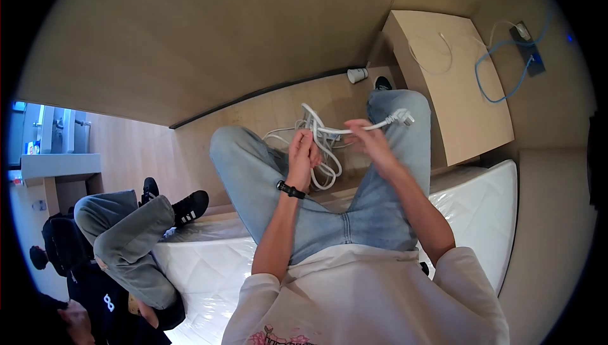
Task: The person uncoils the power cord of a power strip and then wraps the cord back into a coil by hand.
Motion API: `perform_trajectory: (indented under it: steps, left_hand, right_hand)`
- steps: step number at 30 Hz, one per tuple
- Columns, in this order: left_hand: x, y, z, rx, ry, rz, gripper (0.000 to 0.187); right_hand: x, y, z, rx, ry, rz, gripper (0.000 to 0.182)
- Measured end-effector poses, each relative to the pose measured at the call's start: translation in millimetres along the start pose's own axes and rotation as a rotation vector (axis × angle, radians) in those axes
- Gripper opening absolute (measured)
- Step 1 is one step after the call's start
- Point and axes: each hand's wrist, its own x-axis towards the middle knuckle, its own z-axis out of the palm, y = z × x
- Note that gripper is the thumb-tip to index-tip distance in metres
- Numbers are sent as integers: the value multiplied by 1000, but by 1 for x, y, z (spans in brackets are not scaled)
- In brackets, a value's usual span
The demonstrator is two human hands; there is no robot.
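A white cable (330, 162) hangs in loose loops between my knees, with its plug (401, 117) sticking out to the right above my right knee. My left hand (304, 154), below a black wristband (291, 189), is closed around the bunched loops. Near the plug end, my right hand (370, 142) has its thumb and fingers on the cable, pinching it. Part of the cable behind my left hand is hidden.
Another person (130, 250) sits at the left on the plastic-covered mattress (209, 269). A paper cup (357, 76) lies on the floor by the wall. At the right, a wooden cabinet (465, 91) carries a thin white cable and a blue cable (479, 85).
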Motion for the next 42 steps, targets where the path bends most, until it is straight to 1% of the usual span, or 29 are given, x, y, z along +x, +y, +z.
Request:
perform_trajectory:
  steps: [1,2,4,5,7,8,10,11,12,13,14,15,16,17,18,20,21,23,27,29,30,32,33,35,36,38,39,40,42]
  left_hand:
    - [0,0,0,-35,-8,1,20]
    - [0,-1,-1,-33,-13,-1,20]
    - [-1,-3,-4,57,-77,-48,23]
    - [-1,-4,-3,60,-79,-51,23]
    - [-2,-4,1,121,44,-120,23]
    - [-3,-3,3,123,42,-124,23]
    - [-4,2,7,219,52,-113,24]
    - [-3,0,5,218,48,-117,24]
    - [-1,-1,0,121,84,-59,24]
    - [0,1,-4,23,122,0,23]
    - [1,2,-8,22,121,0,23]
    - [1,5,-11,-25,124,38,23]
    - [2,7,-13,-71,125,76,22]
    - [2,7,-12,-39,141,65,22]
    - [2,8,-10,-38,139,65,22]
    - [1,8,-7,-240,159,114,25]
    - [2,8,-11,-240,155,111,25]
    - [3,8,-23,-352,84,155,28]
    - [0,11,-24,-361,33,169,31]
    - [0,9,-27,-407,22,165,32]
    - [0,9,-26,-405,21,167,32]
    - [-1,8,-24,-404,41,158,33]
    - [-2,9,-20,-403,38,158,33]
    - [-6,12,-10,-375,60,73,38]
    - [-6,9,-7,-375,59,73,38]
    - [-2,0,-5,125,199,44,36]
    - [-1,-2,-7,277,103,25,35]
    - [-2,-6,-7,278,101,24,35]
    - [-3,-12,-2,516,7,-25,37]
  right_hand:
    - [0,2,6,-129,-82,55,29]
    - [2,12,11,-127,-77,54,29]
    - [7,34,23,-161,-364,-127,30]
    - [7,37,24,-158,-362,-126,30]
    - [5,36,26,-279,-434,-238,30]
    - [6,37,25,-277,-431,-237,30]
    - [5,31,28,-171,-323,-118,26]
    - [4,26,26,-64,-185,-86,20]
    - [8,25,18,-65,-179,-85,20]
    - [12,24,7,144,-70,-73,18]
    - [16,24,-2,353,36,-60,16]
    - [16,19,-4,353,36,-62,16]
    - [14,14,-6,429,100,-107,16]
    - [13,10,-7,506,163,-152,16]
    - [12,8,-8,506,164,-155,16]
    - [10,6,-11,524,28,-45,18]
    - [10,6,-11,525,32,-46,18]
    - [12,6,-10,665,142,68,20]
    - [15,17,-15,597,181,44,24]
    - [15,17,-11,385,230,3,36]
    - [15,19,-11,386,229,2,36]
    - [17,25,-11,231,212,-37,39]
    - [15,23,-10,232,213,-40,39]
    - [11,18,-5,11,268,-56,41]
    - [12,20,-3,12,269,-57,41]
    - [15,26,1,-66,32,-249,44]
    - [14,27,4,-71,-133,-260,43]
    - [11,29,6,-71,-130,-261,43]
    - [5,34,11,-243,-288,-229,38]
